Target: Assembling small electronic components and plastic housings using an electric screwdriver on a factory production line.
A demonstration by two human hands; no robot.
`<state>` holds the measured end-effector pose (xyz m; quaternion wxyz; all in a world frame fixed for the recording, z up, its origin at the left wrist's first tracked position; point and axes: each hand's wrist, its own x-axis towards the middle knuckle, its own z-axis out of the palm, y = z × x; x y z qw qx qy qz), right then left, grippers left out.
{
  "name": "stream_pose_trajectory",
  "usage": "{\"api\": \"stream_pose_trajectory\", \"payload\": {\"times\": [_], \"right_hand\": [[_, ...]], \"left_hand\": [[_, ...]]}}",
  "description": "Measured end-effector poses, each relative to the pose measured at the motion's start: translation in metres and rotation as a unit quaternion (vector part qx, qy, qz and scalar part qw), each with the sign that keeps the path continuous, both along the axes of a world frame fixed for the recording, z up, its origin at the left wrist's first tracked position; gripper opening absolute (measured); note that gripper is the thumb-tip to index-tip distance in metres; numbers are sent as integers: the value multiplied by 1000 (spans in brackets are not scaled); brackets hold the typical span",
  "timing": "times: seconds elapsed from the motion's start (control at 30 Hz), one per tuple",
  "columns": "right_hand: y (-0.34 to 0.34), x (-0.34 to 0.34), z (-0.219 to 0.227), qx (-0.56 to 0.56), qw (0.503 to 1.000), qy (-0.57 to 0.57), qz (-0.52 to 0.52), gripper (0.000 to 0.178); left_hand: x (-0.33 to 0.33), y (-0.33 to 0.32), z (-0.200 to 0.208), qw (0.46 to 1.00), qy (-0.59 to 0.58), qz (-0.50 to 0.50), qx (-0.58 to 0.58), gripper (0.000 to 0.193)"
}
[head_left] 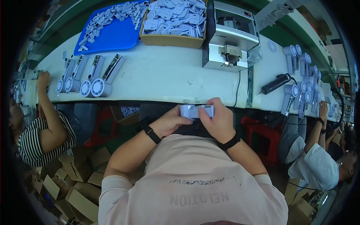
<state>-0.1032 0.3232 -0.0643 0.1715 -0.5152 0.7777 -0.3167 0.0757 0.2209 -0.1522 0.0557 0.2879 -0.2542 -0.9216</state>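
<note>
Both hands (170, 120) (222, 122) grip a pale plastic casing (193, 112) (partly covered, its finer details hard to make out).

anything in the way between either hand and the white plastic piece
Nothing visible stands between them: the left hand and right hand hold the white plastic piece directly, with bare fingers. The black bands sit back on the wrists, apart from it.

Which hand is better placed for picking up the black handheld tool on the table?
Probably the right hand: the black tool lies on that side, closer to it than to the left hand. Both hands, though, hold the white device.
</note>
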Motion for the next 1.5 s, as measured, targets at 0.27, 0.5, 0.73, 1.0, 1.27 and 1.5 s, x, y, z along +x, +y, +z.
{"api": "stream_pose_trajectory", "payload": {"times": [0.27,0.5,0.73,1.0,1.27,1.5], "right_hand": [[-4,-10,-9,-57,997,33,31,23],[-21,-21,-4,-49,997,25,47,19],[-14,-18,-4,-87,995,20,47,20],[4,-44,35,-88,959,-138,233,36],[-33,-64,6,-103,969,25,222,37],[-40,-61,14,-46,976,-61,202,36]], "left_hand": [[-9,1,2,997,-39,-31,-67,65],[-13,-3,18,987,-53,-67,-139,67],[-18,0,20,988,-53,-29,-143,71],[32,-4,105,673,-144,33,-725,76],[-9,-46,83,555,-137,69,-818,69],[-11,-40,64,559,-61,99,-821,68]]}}
